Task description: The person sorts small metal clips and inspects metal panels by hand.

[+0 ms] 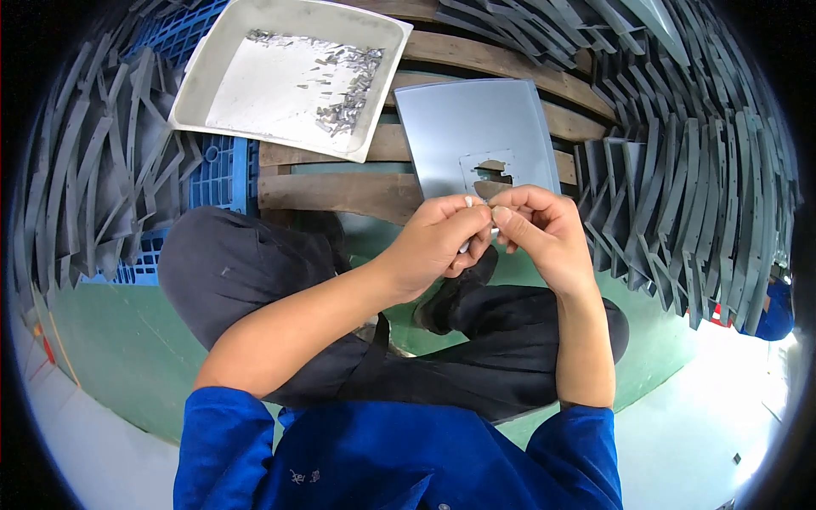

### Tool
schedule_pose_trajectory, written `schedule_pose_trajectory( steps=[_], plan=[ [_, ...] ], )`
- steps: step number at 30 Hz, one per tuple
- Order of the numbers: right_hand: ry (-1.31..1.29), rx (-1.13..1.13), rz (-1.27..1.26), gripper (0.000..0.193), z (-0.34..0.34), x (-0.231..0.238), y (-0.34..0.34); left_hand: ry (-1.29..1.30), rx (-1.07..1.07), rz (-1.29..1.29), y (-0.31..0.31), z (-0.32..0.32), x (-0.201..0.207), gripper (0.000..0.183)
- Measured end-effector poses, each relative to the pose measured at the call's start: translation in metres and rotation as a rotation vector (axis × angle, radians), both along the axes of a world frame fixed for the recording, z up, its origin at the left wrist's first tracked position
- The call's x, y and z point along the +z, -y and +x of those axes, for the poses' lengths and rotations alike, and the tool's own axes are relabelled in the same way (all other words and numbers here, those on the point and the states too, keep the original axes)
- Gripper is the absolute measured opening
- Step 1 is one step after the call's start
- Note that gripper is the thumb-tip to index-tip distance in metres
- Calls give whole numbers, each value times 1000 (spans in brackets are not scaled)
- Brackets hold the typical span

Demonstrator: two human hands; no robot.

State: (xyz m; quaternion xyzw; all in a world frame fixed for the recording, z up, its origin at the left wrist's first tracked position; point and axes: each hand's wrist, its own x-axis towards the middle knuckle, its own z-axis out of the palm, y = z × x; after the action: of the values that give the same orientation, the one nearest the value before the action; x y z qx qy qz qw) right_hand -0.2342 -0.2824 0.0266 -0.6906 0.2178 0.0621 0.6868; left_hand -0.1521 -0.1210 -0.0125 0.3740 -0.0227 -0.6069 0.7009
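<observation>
My left hand (444, 236) and my right hand (546, 231) meet in front of me, fingertips together in a pinch. Small whitish bits show between and below the left fingers, but what they belong to is too small and covered to name. The right thumb and forefinger close at the same spot, and whatever they grip is hidden. Just beyond the hands lies a flat grey metal panel (472, 115) with a ragged-looking cutout near its closer end. The hands overlap the panel's near edge in view; whether they touch it I cannot tell.
A white tray (270, 143) holding many small shiny metal pieces (350, 100) stands at the far left, by a blue plastic pallet (218, 170). Wooden slats (340, 192) run under the panel. Stacked bent grey metal parts (680, 195) flank the right, with more (81, 161) at left.
</observation>
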Motion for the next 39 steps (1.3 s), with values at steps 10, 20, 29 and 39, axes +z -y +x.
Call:
schedule_pose_trajectory(
  steps=[10, 20, 29, 39],
  plan=[
    [-60, -428, -336, 5, 10, -66, 78, 49, -238, 124, 0, -19, -12, 24],
    [-192, -635, -368, 6, -29, -230, 111, 292, -427, 163, -4, -46, -41, 30],
    [-130, -587, -559, 10, -15, -261, 107, 319, -433, 196, -1, -48, -44, 31],
    [-190, -583, -725, 11, -11, -265, 102, 338, -416, 190, 1, -46, -45, 32]
  ],
)
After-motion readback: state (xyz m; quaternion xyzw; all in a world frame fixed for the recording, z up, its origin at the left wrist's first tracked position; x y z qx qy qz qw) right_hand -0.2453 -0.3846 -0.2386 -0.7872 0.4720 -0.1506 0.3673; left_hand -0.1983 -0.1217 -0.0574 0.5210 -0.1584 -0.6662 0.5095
